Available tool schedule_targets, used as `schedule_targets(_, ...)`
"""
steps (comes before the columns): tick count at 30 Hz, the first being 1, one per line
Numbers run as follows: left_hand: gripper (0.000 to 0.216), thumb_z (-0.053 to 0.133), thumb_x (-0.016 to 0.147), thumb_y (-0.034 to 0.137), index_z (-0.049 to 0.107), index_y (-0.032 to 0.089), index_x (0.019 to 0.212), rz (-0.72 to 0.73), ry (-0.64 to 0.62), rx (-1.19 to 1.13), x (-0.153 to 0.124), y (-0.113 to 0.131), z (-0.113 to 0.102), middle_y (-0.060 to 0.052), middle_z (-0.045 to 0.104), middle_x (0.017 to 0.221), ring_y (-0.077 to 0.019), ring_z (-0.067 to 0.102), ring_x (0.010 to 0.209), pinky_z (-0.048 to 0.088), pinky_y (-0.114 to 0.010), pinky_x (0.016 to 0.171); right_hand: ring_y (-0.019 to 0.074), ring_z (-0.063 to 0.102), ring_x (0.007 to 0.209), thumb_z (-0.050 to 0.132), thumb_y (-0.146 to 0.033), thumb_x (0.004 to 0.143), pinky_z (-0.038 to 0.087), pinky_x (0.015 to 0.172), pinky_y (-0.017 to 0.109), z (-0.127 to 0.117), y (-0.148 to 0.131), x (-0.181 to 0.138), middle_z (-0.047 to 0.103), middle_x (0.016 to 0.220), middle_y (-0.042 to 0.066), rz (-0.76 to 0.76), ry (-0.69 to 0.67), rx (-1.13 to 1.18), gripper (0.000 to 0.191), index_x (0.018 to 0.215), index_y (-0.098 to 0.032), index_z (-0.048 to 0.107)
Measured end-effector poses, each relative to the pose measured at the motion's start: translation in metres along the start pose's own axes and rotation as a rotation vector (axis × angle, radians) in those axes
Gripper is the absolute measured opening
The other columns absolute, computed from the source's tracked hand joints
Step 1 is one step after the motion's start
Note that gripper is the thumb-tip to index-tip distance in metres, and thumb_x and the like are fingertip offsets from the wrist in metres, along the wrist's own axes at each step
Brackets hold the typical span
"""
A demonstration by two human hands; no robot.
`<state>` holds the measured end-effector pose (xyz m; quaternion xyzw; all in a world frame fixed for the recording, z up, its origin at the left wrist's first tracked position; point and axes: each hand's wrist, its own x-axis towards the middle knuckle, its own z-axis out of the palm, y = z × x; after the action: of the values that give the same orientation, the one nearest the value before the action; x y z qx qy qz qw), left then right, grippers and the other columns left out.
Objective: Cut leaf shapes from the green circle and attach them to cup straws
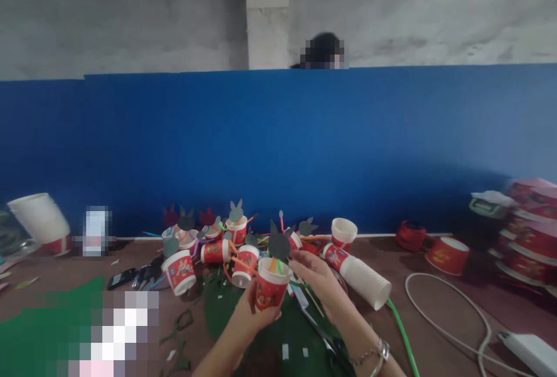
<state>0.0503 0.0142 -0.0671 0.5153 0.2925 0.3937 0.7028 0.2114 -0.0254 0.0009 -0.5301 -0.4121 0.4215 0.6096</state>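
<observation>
My left hand (259, 306) is wrapped round a red and white paper cup (270, 291), held upright over the table. Coloured strips show inside the cup's rim. Above it stands a dark round paper cutout (279, 245) with pointed ears, apparently fixed to the cup. My right hand (314, 272) is beside the cup on the right, fingers stretched out, their tips close to the cutout's edge. Whether they touch it I cannot tell. Behind my hands several similar cups, such as a tilted red cup (179, 272), carry eared cutouts and coloured strips.
A stack of paper cups (365, 281) lies right of my hands. Scissors (326, 342) lie below my right hand. A white cable (483, 325), a red tub (447, 255) and stacked red tubs (531, 249) are at right. Green sheet (52, 319) lies left. A blue partition (278, 145) stands behind; a person's head shows beyond.
</observation>
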Motion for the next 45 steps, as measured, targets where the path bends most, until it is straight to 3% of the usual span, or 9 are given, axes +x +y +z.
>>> schedule_targets(7,0.074,0.079,0.049,0.043,0.055,0.017,0.113,0.094,0.093,0.103,-0.005,-0.024,-0.019,-0.015,0.062,0.113,-0.03,0.058,0.103,0.043,-0.038,0.091,0.0223,0.063,0.075,0.076,-0.034,0.058,0.048,0.074,0.035,0.013,0.015,0.012,0.07,0.08,0.005,0.04,-0.141,0.004,0.039,0.091,-0.015,0.068)
schedule_targets(15,0.066,0.073,0.055,0.04,0.056,0.015,0.112,0.048,0.026,0.29,-0.012,-0.022,-0.026,-0.012,0.067,0.103,-0.0302,0.061,0.094,0.047,-0.036,0.084,0.0237,0.064,0.079,0.075,-0.035,0.063,0.049,0.074,0.034,0.011,0.041,0.007,0.07,0.084,0.005,0.088,-0.306,0.047,0.032,0.09,-0.018,0.071)
schedule_targets(20,0.066,0.075,0.051,0.032,0.057,0.013,0.111,0.025,0.163,0.373,-0.017,-0.033,-0.029,-0.014,0.065,0.103,-0.0298,0.06,0.094,0.047,-0.035,0.083,0.0225,0.064,0.075,0.078,-0.037,0.058,0.05,0.07,0.033,0.012,0.052,0.009,0.07,0.081,0.004,0.161,-0.361,0.125,0.033,0.084,-0.019,0.069)
schedule_targets(26,0.058,0.071,0.059,0.04,0.058,0.017,0.11,0.086,0.149,0.245,-0.018,-0.025,-0.013,-0.008,0.069,0.09,-0.0236,0.062,0.076,0.049,-0.034,0.073,0.0229,0.064,0.077,0.078,-0.041,0.058,0.05,0.072,0.033,0.01,0.055,0.011,0.071,0.081,0.005,0.189,-0.318,0.062,0.036,0.083,-0.016,0.069)
schedule_targets(31,0.07,0.075,0.053,0.052,0.057,0.016,0.11,0.134,0.271,-0.041,-0.009,-0.03,-0.013,-0.013,0.066,0.107,-0.0281,0.061,0.095,0.047,-0.035,0.082,0.0271,0.061,0.095,0.071,-0.039,0.067,0.047,0.084,0.037,-0.003,0.015,0.011,0.07,0.095,0.009,0.098,-0.305,0.003,0.038,0.096,-0.015,0.067)
schedule_targets(34,0.074,0.074,0.056,0.054,0.052,0.016,0.115,0.114,0.387,-0.087,-0.002,-0.031,-0.019,-0.013,0.067,0.102,-0.024,0.063,0.087,0.049,-0.029,0.071,0.0261,0.058,0.103,0.071,-0.042,0.067,0.043,0.09,0.036,-0.007,0.004,0.01,0.068,0.103,0.008,0.0,0.001,0.079,0.042,0.101,-0.019,0.064)
schedule_targets(39,0.054,0.056,0.075,0.056,0.05,0.016,0.111,0.162,0.32,-0.01,0.002,-0.024,-0.023,-0.003,0.064,0.07,-0.009,0.047,0.045,0.037,-0.021,0.042,0.0268,0.058,0.102,0.065,-0.052,0.068,0.045,0.087,0.036,0.016,0.037,-0.007,0.068,0.099,0.006,0.027,0.386,0.185,0.044,0.099,-0.02,0.062)
schedule_targets(42,0.051,0.056,0.075,0.056,0.054,0.015,0.106,0.212,0.279,0.045,0.001,-0.025,-0.023,-0.004,0.065,0.073,-0.0115,0.052,0.049,0.042,-0.023,0.045,0.0265,0.059,0.1,0.069,-0.046,0.067,0.044,0.089,0.036,0.041,0.057,-0.02,0.067,0.102,0.008,0.029,0.141,0.2,0.043,0.1,-0.019,0.063)
schedule_targets(45,0.058,0.067,0.069,0.046,0.051,0.017,0.117,0.23,0.137,0.128,-0.004,-0.028,-0.021,-0.012,0.065,0.106,-0.025,0.061,0.093,0.049,-0.032,0.078,0.0279,0.063,0.09,0.076,-0.043,0.058,0.047,0.083,0.039,0.055,0.065,-0.026,0.07,0.093,0.009,0.037,-0.013,0.238,0.045,0.093,-0.017,0.066)
